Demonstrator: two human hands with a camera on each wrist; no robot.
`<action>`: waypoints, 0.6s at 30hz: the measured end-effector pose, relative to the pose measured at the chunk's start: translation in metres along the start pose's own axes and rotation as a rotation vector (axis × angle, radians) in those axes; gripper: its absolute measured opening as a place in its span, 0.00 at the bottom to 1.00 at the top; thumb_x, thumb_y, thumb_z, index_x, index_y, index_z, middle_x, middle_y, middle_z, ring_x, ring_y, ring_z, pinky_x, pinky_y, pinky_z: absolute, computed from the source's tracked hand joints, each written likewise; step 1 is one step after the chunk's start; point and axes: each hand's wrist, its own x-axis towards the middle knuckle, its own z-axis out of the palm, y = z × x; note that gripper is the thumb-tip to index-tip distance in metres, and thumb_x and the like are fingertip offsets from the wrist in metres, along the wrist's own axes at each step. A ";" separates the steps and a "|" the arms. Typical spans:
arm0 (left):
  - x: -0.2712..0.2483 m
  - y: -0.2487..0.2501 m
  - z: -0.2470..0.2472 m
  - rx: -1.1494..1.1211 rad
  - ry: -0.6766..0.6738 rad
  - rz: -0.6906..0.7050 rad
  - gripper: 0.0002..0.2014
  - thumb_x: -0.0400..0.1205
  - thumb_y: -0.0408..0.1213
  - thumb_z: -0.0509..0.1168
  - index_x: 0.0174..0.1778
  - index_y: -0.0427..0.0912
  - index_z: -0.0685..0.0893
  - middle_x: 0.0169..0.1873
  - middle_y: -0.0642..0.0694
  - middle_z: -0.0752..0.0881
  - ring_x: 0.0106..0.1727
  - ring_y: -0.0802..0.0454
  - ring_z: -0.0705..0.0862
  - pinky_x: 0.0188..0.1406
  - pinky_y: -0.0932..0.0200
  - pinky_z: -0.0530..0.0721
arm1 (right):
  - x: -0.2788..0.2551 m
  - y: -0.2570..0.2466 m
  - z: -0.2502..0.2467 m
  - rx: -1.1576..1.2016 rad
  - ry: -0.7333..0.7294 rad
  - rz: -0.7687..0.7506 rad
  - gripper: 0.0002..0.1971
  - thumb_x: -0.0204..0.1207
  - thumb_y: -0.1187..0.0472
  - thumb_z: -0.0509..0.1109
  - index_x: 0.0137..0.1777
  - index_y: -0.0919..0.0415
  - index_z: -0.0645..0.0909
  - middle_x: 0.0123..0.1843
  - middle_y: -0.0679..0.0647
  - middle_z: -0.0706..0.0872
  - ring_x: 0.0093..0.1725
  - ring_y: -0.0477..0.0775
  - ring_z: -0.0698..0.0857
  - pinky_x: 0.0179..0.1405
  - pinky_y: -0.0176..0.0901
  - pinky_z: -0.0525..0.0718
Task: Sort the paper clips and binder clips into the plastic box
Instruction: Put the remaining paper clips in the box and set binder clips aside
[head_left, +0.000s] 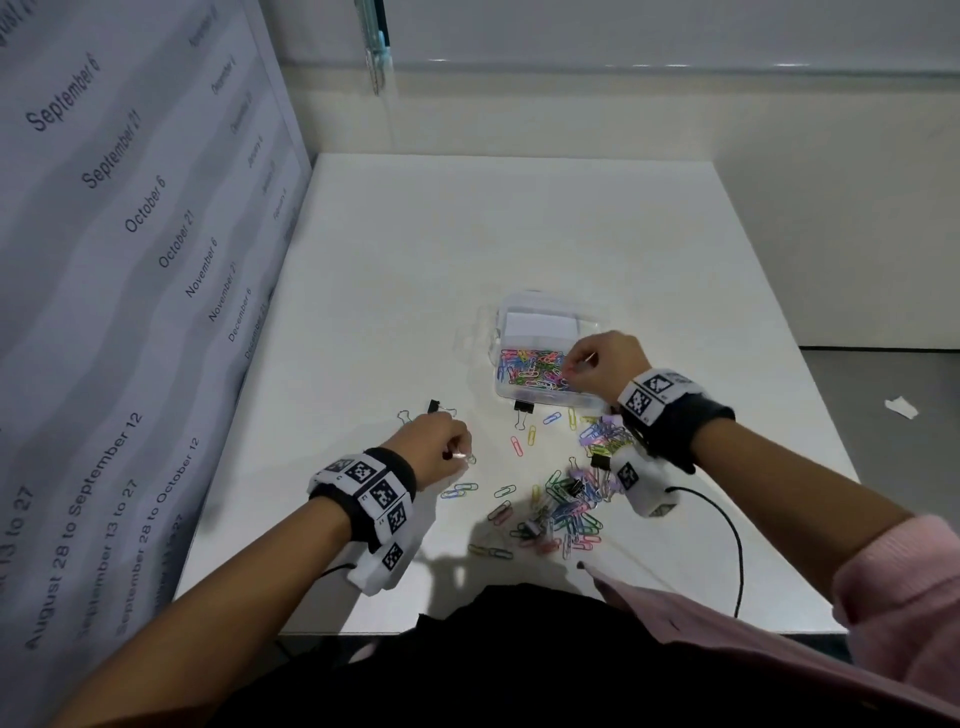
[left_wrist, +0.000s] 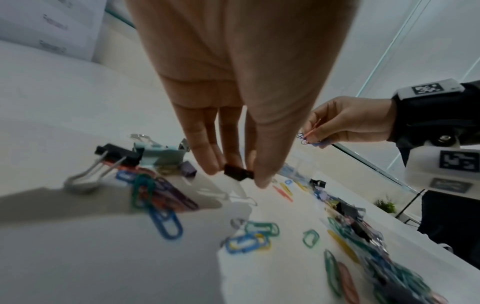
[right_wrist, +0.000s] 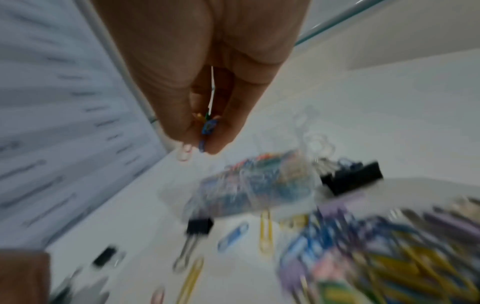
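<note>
A clear plastic box (head_left: 545, 400) stands mid-table, its near compartment full of coloured paper clips (head_left: 530, 366). My right hand (head_left: 571, 366) hovers over that compartment and pinches a few paper clips (right_wrist: 207, 127) between thumb and fingers; the box (right_wrist: 257, 181) shows blurred below it. My left hand (head_left: 460, 457), left of the box and low over the table, pinches a small black binder clip (left_wrist: 238, 174) between thumb and fingertips (left_wrist: 210, 164). A loose pile of paper clips (head_left: 571, 504) mixed with small binder clips lies in front of the box.
A black binder clip (head_left: 523, 408) lies against the box's near wall, another (head_left: 434, 406) beyond my left hand. Black, light blue (left_wrist: 158, 156) and purple binder clips sit grouped by my left fingers. A calendar banner (head_left: 130, 260) walls the left side. A black cable (head_left: 727, 530) loops at the right.
</note>
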 end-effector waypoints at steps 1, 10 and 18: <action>0.002 0.001 -0.004 -0.005 0.036 -0.006 0.06 0.78 0.34 0.65 0.48 0.38 0.84 0.46 0.43 0.82 0.47 0.47 0.81 0.45 0.63 0.71 | 0.004 0.000 -0.004 -0.012 0.039 -0.002 0.04 0.70 0.64 0.73 0.43 0.61 0.87 0.42 0.52 0.87 0.39 0.47 0.82 0.40 0.35 0.77; 0.001 -0.009 0.003 -0.024 -0.012 0.024 0.18 0.73 0.38 0.73 0.58 0.44 0.80 0.49 0.48 0.72 0.50 0.52 0.74 0.53 0.60 0.75 | -0.019 -0.003 0.034 -0.201 -0.169 -0.174 0.10 0.72 0.67 0.63 0.46 0.59 0.86 0.50 0.56 0.89 0.42 0.49 0.79 0.46 0.40 0.78; -0.007 -0.007 0.024 0.031 -0.180 0.002 0.16 0.75 0.30 0.70 0.58 0.39 0.79 0.46 0.49 0.72 0.44 0.52 0.74 0.45 0.63 0.70 | -0.044 0.009 0.079 -0.308 -0.434 -0.199 0.22 0.71 0.68 0.64 0.67 0.60 0.75 0.63 0.61 0.75 0.64 0.60 0.74 0.64 0.47 0.73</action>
